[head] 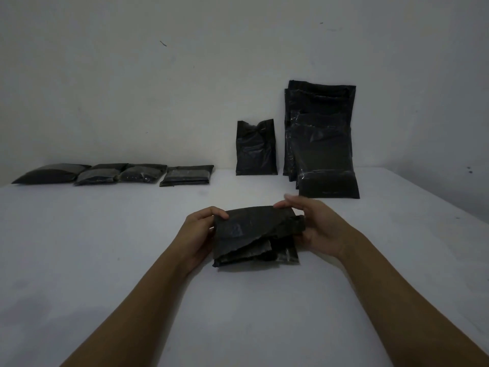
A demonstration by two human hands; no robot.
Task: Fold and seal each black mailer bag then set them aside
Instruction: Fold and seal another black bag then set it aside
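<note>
Both hands grip one black mailer bag mid-table: left hand curled round its left edge, right hand pinching the folded top-right. Four sealed bags lie far left, unfolded bags lean on the wall

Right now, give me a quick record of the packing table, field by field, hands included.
in hand: black mailer bag, partly folded, held over the table
left hand: grips the bag's left edge
right hand: grips its right edge
far left: row of folded bags lying flat
far right: stack of bags leaning on the wall
beside the stack: small bag, upright against the wall
</note>
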